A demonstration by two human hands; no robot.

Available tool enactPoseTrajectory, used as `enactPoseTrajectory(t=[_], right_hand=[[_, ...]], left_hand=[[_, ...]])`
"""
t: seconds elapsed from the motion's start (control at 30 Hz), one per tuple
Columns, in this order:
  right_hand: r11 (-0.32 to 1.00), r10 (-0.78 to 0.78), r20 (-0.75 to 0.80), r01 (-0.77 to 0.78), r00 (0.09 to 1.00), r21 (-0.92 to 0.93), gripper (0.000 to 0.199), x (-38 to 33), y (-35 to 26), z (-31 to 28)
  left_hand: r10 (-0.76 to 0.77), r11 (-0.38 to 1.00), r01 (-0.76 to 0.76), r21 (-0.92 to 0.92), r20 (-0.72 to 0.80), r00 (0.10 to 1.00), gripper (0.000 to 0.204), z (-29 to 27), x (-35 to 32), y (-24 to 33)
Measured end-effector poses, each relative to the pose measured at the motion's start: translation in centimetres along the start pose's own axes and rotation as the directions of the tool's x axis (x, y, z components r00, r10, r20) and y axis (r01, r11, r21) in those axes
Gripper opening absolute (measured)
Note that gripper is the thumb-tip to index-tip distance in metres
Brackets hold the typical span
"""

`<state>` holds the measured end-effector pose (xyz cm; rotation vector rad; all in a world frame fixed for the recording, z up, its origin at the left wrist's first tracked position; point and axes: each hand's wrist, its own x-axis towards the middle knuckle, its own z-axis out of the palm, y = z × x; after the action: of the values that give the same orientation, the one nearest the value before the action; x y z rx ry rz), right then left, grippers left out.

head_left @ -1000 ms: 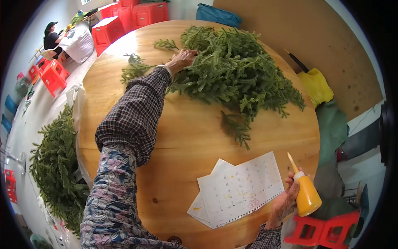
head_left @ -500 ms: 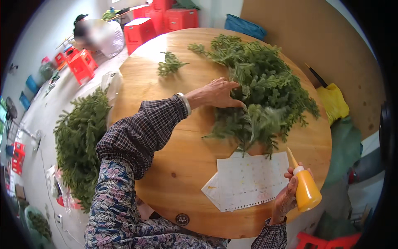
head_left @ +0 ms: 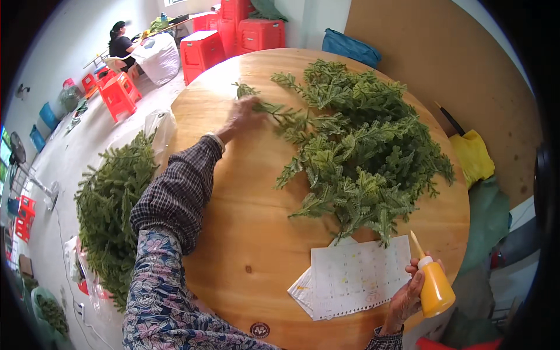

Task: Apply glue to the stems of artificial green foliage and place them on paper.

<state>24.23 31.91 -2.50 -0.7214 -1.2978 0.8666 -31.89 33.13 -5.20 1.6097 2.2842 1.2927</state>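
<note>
Round wooden table (head_left: 233, 233) | left hand (head_left: 242, 116) pinches sprig (head_left: 274, 109) off green pile (head_left: 361, 146) | right hand (head_left: 408, 294) grips orange glue bottle (head_left: 434, 289), nozzle up, beside paper sheets (head_left: 356, 274)

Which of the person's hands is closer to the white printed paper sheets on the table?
The right hand, holding an orange squeeze bottle just beside the paper sheets. The left hand is across the table, on a green sprig.

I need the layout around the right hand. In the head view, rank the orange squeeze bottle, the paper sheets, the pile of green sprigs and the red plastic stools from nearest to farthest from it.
1. Orange squeeze bottle: held in the right hand.
2. Paper sheets: just left of it, on the table's near edge.
3. Pile of green sprigs: mid-table, beyond the sheets.
4. Red plastic stools: on the floor, far left.
</note>
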Motion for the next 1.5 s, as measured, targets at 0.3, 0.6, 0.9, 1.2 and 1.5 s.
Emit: enactPoseTrajectory(t=[0.3, 0.6, 0.9, 1.2, 1.5], right_hand=[[0.996, -0.024, -0.064, 0.019, 0.998, -0.083, 0.049, 0.5, 1.2, -1.2], [0.995, 0.013, -0.109, -0.024, 0.994, -0.098, 0.051, 0.4, 1.4, -2.2], [0.998, -0.017, -0.059, 0.013, 0.998, -0.059, 0.048, 0.6, 1.4, -1.8], [0.994, 0.006, 0.013, -0.008, 1.0, 0.108, 0.047, 0.7, 1.2, -1.5], [0.989, -0.009, -0.08, 0.02, 0.997, 0.15, 0.042, 0.7, -0.8, -1.2]], left_hand=[[-0.022, 0.771, 0.252, 0.585, -0.371, 0.928, 0.059, 1.7, 7.2, -2.3], [0.336, 0.941, -0.337, -0.005, -0.069, 0.939, 0.087, 9.5, 12.5, 4.3], [0.072, 0.996, -0.053, -0.074, 0.277, 0.958, 0.085, 7.5, 6.3, 9.2], [0.071, 0.983, -0.126, 0.136, 0.351, 0.934, 0.071, 4.5, -1.5, 13.7], [0.666, 0.708, -0.68, 0.19, 0.137, 0.733, 0.025, 6.7, -16.3, 24.3]])
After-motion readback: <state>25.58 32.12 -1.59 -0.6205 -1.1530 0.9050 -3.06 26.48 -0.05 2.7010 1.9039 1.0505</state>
